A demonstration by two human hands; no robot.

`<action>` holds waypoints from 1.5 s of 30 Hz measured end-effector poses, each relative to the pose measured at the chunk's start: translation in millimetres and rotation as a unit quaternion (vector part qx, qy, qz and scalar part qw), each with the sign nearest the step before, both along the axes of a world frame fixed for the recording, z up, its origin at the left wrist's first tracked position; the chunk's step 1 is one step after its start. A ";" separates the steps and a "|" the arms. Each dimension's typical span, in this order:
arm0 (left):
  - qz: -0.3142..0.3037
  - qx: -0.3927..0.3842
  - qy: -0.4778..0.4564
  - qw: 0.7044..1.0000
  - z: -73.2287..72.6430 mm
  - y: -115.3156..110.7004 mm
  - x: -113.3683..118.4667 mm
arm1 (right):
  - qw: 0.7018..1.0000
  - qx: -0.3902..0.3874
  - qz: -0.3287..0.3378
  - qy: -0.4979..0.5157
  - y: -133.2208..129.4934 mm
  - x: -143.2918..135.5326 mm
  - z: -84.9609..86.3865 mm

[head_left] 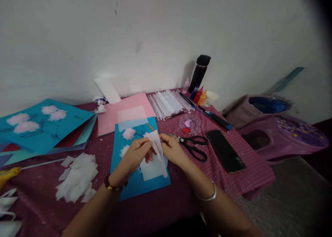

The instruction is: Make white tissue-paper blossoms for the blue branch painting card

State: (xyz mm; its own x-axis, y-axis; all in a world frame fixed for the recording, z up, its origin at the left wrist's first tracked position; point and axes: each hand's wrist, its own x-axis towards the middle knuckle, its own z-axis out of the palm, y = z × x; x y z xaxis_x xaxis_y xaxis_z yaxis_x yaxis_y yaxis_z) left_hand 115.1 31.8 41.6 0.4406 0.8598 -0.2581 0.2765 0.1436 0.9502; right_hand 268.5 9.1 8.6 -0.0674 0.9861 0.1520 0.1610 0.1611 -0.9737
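Both of my hands pinch a piece of white tissue paper (pixel 157 144) above a blue sheet (pixel 145 188). My left hand (pixel 140 150) has hold of its left side, and my right hand (pixel 171 148) grips the right side near the top. Pale pink tissue flowers (pixel 129 133) are on the blue sheet, partly covered by my hands. A white piece of paper (pixel 153 171) lies on the sheet under my hands. Just right of my right hand rest black-handled scissors (pixel 194 141), their blades partly hidden.
Tissue squares (pixel 77 176) are heaped at left, near a yellow glue gun (pixel 9 176) and a blue flower picture (pixel 46 124). Right are a phone (pixel 225 150), a paint palette (pixel 192 124), a cutter (pixel 220 121), paint bottles (pixel 198 94) and a black flask (pixel 199 73). Glue sticks (pixel 166 104) lie behind.
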 end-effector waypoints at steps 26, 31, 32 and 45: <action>0.096 -0.065 -0.019 0.993 -11.0 -11.4 -8.5 | 0.997 0.012 -0.076 -0.012 -2.3 -2.2 -4.4; 0.082 0.015 0.009 0.996 -7.5 -7.5 -0.1 | 0.995 0.035 -0.074 -0.053 -7.0 -0.7 -0.6; 0.082 0.023 0.002 0.996 -7.4 -8.8 2.3 | 0.995 0.035 -0.072 -0.060 -7.6 -0.8 0.1; 0.091 0.074 0.011 0.993 -18.1 -17.4 4.2 | 0.991 0.032 -0.118 -0.062 -8.6 -1.3 -2.1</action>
